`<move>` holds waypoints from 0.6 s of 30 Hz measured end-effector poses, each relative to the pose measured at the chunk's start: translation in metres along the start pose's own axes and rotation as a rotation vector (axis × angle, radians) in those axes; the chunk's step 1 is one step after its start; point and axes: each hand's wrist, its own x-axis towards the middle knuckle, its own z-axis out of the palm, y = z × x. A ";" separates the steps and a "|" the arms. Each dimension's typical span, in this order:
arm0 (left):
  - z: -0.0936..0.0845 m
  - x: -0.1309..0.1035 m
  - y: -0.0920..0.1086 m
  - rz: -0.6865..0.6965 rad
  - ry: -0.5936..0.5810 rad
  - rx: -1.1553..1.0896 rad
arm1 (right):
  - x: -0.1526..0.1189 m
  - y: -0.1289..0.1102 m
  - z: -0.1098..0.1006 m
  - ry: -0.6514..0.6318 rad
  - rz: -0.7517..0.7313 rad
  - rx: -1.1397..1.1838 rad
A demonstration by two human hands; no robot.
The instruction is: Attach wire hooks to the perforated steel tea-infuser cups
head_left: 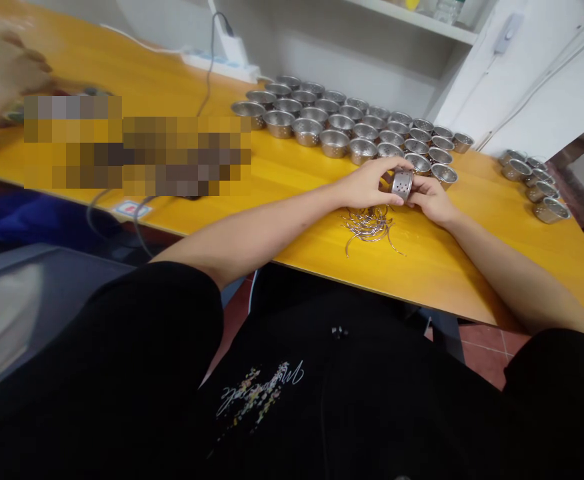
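Note:
A small perforated metal cup (401,185) is held on its side between my two hands, just above the table. My left hand (375,183) grips it from the left, the thumb below and the fingers over the top. From the right, my right hand (432,199) closes its fingers on the cup's other end; some fingertips are hidden behind it. Directly below lies a loose pile of thin curved metal wires (369,225). Behind my hands, several rows of similar metal cups (335,141) stand upright on the yellow table (292,233).
A smaller group of metal cups (551,209) stands at the table's right end. At the back left lies a white power strip (222,65) with cables. Another person's hand (7,63) shows at far left, near a blurred-out patch. A white shelf (422,20) hangs behind.

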 end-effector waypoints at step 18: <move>-0.005 0.000 -0.007 -0.039 0.017 0.011 | 0.000 0.003 -0.006 0.063 -0.026 0.088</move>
